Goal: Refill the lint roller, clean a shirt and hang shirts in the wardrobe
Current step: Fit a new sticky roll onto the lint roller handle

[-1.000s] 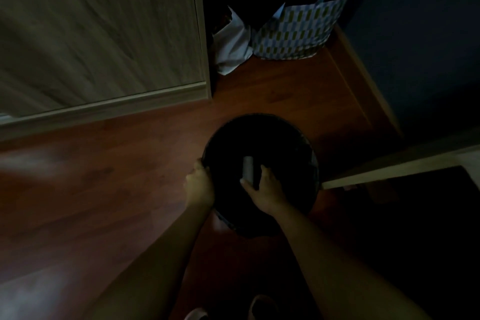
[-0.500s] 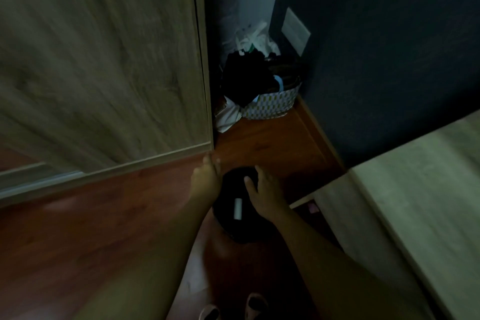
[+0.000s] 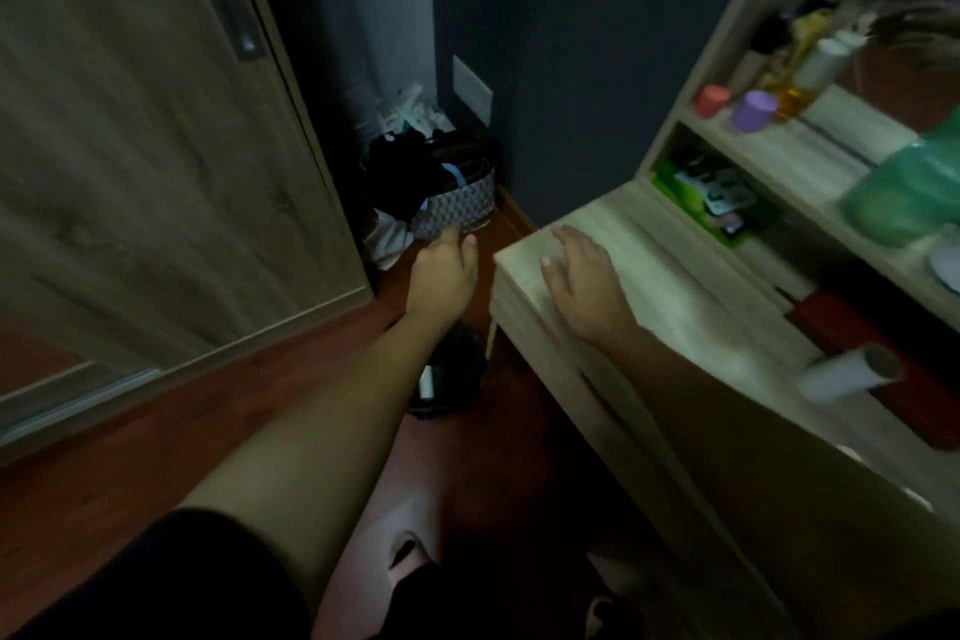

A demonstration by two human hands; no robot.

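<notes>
My left hand [image 3: 444, 270] hangs in the air above the floor, fingers apart, holding nothing. My right hand [image 3: 584, 283] is spread flat over the near corner of the light wooden dresser top [image 3: 691, 307], also holding nothing. Below my left forearm stands a black bin [image 3: 452, 374] on the floor, with a pale used roll [image 3: 427, 382] lying inside it. A white lint roller refill [image 3: 852, 372] lies on the dresser at the right. The wardrobe's wood-grain sliding door [image 3: 156, 146] fills the left side.
A patterned basket [image 3: 460, 205] stuffed with dark clothes sits in the corner by the dark blue wall. The dresser shelves hold bottles, a red cup [image 3: 711, 100], a purple cup [image 3: 753, 110] and a green bag [image 3: 904, 192]. A red box [image 3: 883, 364] lies beside the refill.
Both hands left the bin and rose; the used roll stays in the bin. The view lifted, bringing the dresser into sight, and my right hand moved onto its top.
</notes>
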